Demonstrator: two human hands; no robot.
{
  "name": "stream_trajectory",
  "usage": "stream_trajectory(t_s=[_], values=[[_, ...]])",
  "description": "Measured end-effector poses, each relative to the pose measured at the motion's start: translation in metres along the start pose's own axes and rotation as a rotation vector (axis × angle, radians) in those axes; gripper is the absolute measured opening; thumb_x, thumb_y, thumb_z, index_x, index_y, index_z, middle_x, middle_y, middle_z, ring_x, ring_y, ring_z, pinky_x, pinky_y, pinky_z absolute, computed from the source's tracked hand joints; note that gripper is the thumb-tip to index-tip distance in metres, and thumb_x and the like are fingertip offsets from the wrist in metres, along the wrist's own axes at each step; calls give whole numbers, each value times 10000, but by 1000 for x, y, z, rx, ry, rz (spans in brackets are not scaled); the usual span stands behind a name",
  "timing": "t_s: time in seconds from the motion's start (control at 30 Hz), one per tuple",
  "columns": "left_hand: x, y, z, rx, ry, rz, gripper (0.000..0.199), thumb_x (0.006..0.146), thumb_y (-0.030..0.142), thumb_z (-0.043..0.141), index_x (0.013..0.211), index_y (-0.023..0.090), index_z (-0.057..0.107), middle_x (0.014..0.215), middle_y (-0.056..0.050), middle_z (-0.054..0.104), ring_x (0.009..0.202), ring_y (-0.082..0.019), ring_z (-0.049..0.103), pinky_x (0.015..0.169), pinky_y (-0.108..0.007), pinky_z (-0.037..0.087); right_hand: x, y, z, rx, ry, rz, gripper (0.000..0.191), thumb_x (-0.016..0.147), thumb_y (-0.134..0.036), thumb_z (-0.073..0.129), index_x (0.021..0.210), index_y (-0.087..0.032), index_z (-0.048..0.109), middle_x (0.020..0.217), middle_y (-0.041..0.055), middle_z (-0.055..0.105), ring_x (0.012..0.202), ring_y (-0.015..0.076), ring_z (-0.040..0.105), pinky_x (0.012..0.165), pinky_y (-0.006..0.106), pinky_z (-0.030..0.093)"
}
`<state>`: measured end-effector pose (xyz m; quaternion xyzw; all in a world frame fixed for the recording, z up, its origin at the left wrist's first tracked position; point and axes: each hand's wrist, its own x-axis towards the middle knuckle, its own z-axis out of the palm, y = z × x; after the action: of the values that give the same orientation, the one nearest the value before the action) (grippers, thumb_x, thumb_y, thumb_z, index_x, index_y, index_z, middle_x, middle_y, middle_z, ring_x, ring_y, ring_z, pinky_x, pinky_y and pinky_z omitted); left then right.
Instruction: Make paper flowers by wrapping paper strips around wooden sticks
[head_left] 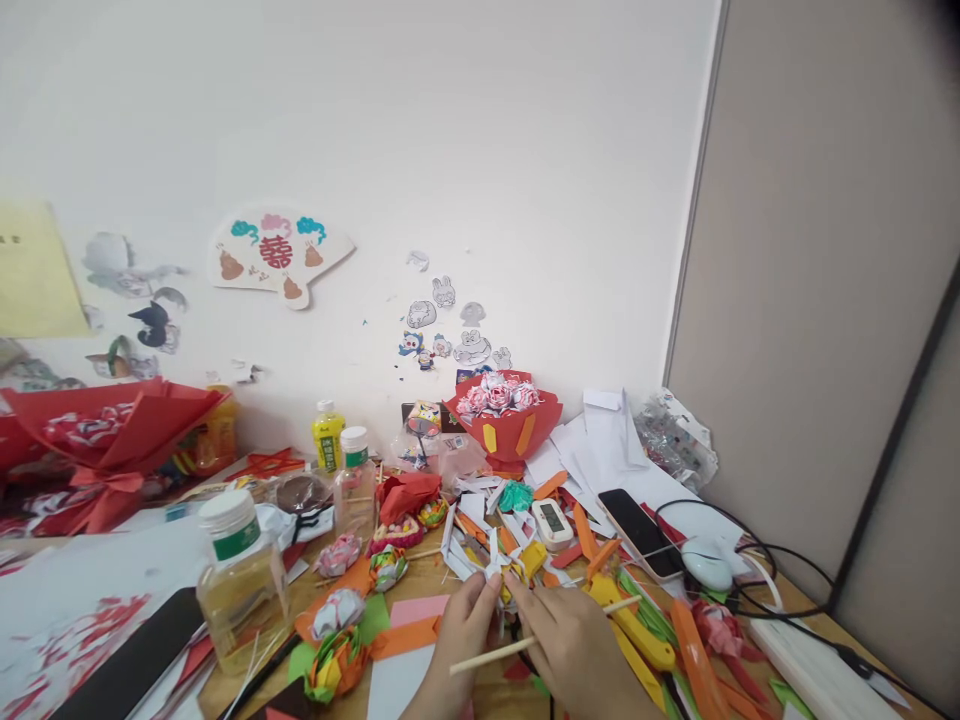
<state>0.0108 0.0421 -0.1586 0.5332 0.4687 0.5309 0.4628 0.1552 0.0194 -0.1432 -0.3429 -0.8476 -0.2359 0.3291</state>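
Left hand [466,640] and right hand [574,640] nearest the lens, fingertips drawn together over the heap. I read the grip as narrow: left thumb and finger closed on white paper [493,562], which sits between the two hands; the right has a stick [491,656] tucked under its fingers, slanting across in front of the left. Whether the right fingertips also pinch paper, I cannot tell.

Progress, my estimate: this piece is at an early stage. Paper looks like loose folds, no flower shape visible; I see no join to the stick. Finished by appearance: a green-orange flower [335,662], a white flower [339,612], a pink flower [339,554] and a red bouquet [491,425] by the wall. Forming the paper seems left to do.

Surroundings: loose strips crowd the spot beyond the fingertips. Yellow handle [646,640] just beside the right hand, likely the main obstruction there. Timer [553,525] and phone [637,535] lie farther back; mouse [706,562] and cable [802,560] off to the right. Jar [244,600] stands well left, clear of both hands.
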Motion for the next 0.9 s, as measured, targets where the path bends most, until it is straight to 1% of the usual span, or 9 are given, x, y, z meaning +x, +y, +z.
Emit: stream_trajectory(t_s=[0.07, 0.2, 0.33, 0.4, 0.5, 0.6, 0.67, 0.77, 0.9], values=[[-2, 1, 0, -27, 11, -19, 501, 598, 686, 545, 554, 195, 454, 513, 70, 395, 508, -112, 386, 529, -235, 351, 0, 0, 0, 6, -3, -4, 398, 858, -127, 309, 1229, -58, 438, 732, 91, 624, 594, 189, 553, 516, 297, 365], [-4, 7, -3, -65, 70, -17, 490, 612, 678, 526, 601, 190, 570, 576, 13, 544, 584, -162, 478, 607, -275, 417, 1, 0, -1, 2, -24, -15, 407, 852, -117, 296, 1233, -53, 426, 725, 87, 620, 573, 194, 551, 499, 305, 359], [-3, 13, -3, -53, 53, 5, 466, 613, 643, 549, 662, 188, 638, 666, -21, 639, 668, -193, 539, 652, -279, 440, 1, -1, 0, -10, -21, -18, 378, 855, -117, 291, 1189, -50, 455, 719, 87, 619, 571, 199, 554, 491, 311, 355], [-1, 12, -2, -33, 43, 0, 477, 601, 650, 551, 642, 181, 628, 642, -15, 628, 646, -185, 533, 620, -268, 434, 1, -2, 1, -2, -15, -23, 369, 861, -117, 289, 1181, -41, 457, 726, 90, 622, 575, 200, 557, 491, 312, 357], [1, 6, -1, -10, 43, -29, 518, 596, 694, 516, 563, 178, 554, 503, 33, 503, 500, -137, 442, 498, -242, 373, 0, -3, 2, 15, -4, -23, 364, 870, -124, 288, 1180, -31, 455, 728, 91, 625, 577, 202, 560, 490, 313, 364], [3, 2, -1, 19, 18, -17, 535, 616, 707, 483, 547, 177, 515, 474, 57, 424, 470, -118, 396, 480, -233, 343, 0, -4, 3, 25, 17, -15, 359, 875, -132, 291, 1174, -35, 464, 713, 89, 626, 569, 199, 559, 488, 309, 368], [3, 3, -2, 75, 16, 11, 525, 641, 690, 468, 537, 177, 507, 489, 46, 439, 497, -126, 411, 502, -236, 353, 0, -5, 2, 30, 26, -15, 356, 875, -130, 295, 1169, -38, 472, 714, 92, 631, 575, 196, 563, 495, 305, 375], [0, 7, -2, 165, -14, 67, 456, 676, 611, 486, 528, 180, 504, 540, 18, 510, 571, -150, 460, 558, -239, 380, 2, -8, 0, 17, 20, -31, 373, 868, -120, 298, 1190, -36, 466, 717, 95, 636, 577, 193, 567, 500, 302, 383], [-7, 12, 0, 137, -85, 77, 370, 716, 525, 466, 618, 178, 550, 645, -13, 596, 672, -187, 521, 636, -263, 426, 4, -14, -2, -8, 11, -40, 412, 857, -111, 288, 1231, -32, 443, 676, 84, 625, 544, 184, 555, 490, 297, 380]])
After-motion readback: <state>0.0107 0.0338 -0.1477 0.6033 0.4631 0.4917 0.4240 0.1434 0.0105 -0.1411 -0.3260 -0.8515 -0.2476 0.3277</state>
